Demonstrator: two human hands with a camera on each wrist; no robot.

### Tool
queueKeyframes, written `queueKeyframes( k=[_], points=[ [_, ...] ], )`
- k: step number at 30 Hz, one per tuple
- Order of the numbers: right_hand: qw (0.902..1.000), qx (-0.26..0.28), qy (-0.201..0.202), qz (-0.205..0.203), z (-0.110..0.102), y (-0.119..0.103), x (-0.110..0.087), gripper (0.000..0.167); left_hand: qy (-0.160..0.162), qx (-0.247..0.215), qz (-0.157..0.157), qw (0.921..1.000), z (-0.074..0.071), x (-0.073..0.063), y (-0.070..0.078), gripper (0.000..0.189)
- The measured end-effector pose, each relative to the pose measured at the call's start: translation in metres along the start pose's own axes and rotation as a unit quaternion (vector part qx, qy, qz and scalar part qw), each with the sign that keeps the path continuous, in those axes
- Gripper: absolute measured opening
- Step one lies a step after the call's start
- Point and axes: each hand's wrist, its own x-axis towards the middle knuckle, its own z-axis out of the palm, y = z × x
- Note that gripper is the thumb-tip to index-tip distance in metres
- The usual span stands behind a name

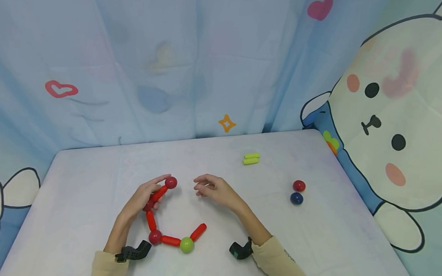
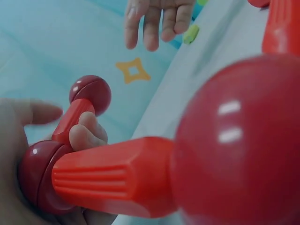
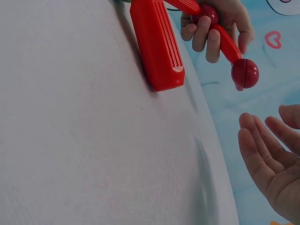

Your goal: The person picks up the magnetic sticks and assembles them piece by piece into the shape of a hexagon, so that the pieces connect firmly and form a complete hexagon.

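A bent chain of red rods and balls lies at the left of the table. My left hand grips it around a dark red ball and the red rod beyond. That rod carries a red ball at the far end. From the gripped ball, another red rod leads to a red ball, then a rod and a green ball. Out of the green ball sticks a red rod with a free end. My right hand hovers right of the chain, fingers loosely bent, holding nothing.
Two yellow-green rods lie side by side at the back of the table. Toward the right sit a red ball and a dark blue ball, close together. A pale blue patterned curtain hangs behind the table.
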Motion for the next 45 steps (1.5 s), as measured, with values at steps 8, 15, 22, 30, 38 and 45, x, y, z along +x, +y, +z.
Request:
queueKeyframes(
  k=[8, 15, 22, 30, 38, 45],
  points=[
    [0.9999, -0.011, -0.002, -0.007, -0.001, 0.002, 0.0, 0.033, 0.013, 0.054, 0.017, 0.9983, 0.001, -0.006, 0.011, 0.049],
    [0.9999, -0.011, -0.008, -0.006, -0.004, 0.001, -0.001, 0.033, -0.016, 0.051, 0.04, 0.9978, -0.001, -0.012, 0.019, 0.048],
    [1.0, -0.006, -0.003, -0.003, -0.013, -0.001, -0.002, 0.032, -0.024, 0.034, 0.042, 0.9983, -0.007, -0.003, -0.002, 0.047],
    [0.9999, -0.003, 0.001, -0.011, -0.023, -0.001, -0.004, 0.033, -0.01, 0.041, 0.032, 0.9986, -0.008, -0.002, -0.003, 0.044],
    [0.9995, -0.018, 0.027, -0.005, -0.035, 0.0, -0.005, 0.033, -0.006, 0.043, 0.04, 0.9983, -0.006, -0.001, -0.004, 0.041],
    [0.9986, -0.012, 0.049, -0.013, -0.046, 0.004, -0.005, 0.034, -0.001, 0.046, 0.051, 0.9976, -0.006, 0.0, -0.005, 0.044]
  ],
)
